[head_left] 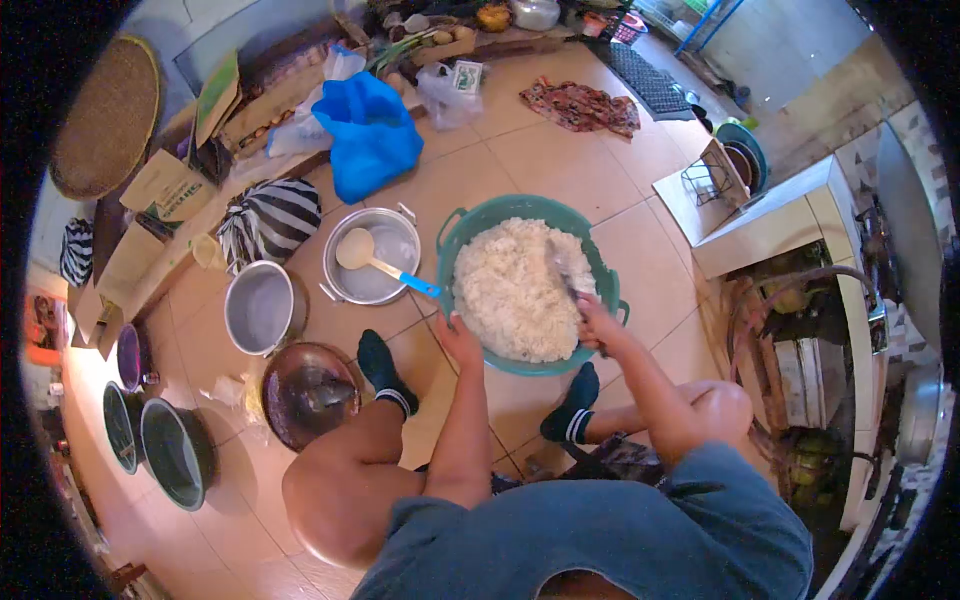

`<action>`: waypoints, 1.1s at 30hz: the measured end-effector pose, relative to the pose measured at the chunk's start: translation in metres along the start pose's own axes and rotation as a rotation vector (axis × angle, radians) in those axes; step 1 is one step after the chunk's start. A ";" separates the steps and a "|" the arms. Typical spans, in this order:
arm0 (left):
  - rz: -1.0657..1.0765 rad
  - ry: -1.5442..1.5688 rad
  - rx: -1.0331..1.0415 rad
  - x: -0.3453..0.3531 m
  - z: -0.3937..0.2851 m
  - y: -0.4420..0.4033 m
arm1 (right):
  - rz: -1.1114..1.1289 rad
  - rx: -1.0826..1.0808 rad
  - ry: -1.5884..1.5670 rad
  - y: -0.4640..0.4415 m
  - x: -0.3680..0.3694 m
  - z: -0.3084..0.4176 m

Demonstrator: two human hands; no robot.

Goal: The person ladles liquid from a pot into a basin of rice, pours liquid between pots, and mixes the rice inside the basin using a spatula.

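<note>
A green basin (603, 272) with two handles stands on the tiled floor between my feet, heaped with white rice (510, 290). My right hand (600, 325) is closed round the handle of a spatula (562, 270), whose blade lies in the rice at the right side. At the basin's lower left rim is my left hand (459, 342), touching or very near the rim; how its fingers are set is too small to tell. Just left of the basin, a ladle (385, 262) with a blue handle rests across a silver pot (345, 225).
To the left are a metal pot (262, 307), a brown bowl (300, 395) and dark green tubs (178, 455). Farther back lie a blue bag (368, 135), a striped bag (268, 222) and a red cloth (580, 106). A tiled counter (770, 230) stands at the right.
</note>
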State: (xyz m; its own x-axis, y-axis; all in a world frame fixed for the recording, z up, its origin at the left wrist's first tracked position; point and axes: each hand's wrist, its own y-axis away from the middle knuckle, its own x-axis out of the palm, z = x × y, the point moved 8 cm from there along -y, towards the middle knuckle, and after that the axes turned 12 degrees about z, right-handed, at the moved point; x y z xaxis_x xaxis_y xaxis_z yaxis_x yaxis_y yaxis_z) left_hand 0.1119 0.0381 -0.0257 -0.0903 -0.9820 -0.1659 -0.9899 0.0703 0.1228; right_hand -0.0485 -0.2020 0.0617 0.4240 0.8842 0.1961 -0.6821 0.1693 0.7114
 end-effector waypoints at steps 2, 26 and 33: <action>-0.022 -0.031 -0.016 0.002 0.016 -0.002 | -0.016 -0.040 0.149 -0.039 0.028 -0.013; -0.209 0.072 -0.113 0.047 0.001 0.128 | -0.004 0.027 0.468 0.145 -0.027 -0.008; 0.972 0.213 -0.584 0.121 -0.062 0.236 | -0.094 0.034 0.428 0.140 -0.064 -0.024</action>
State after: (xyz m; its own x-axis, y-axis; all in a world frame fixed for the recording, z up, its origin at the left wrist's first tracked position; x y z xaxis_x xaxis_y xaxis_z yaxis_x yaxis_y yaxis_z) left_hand -0.1260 -0.0750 0.0436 -0.7118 -0.5709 0.4092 -0.3055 0.7762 0.5515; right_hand -0.1854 -0.2247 0.1324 0.1935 0.9675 -0.1628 -0.6293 0.2497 0.7360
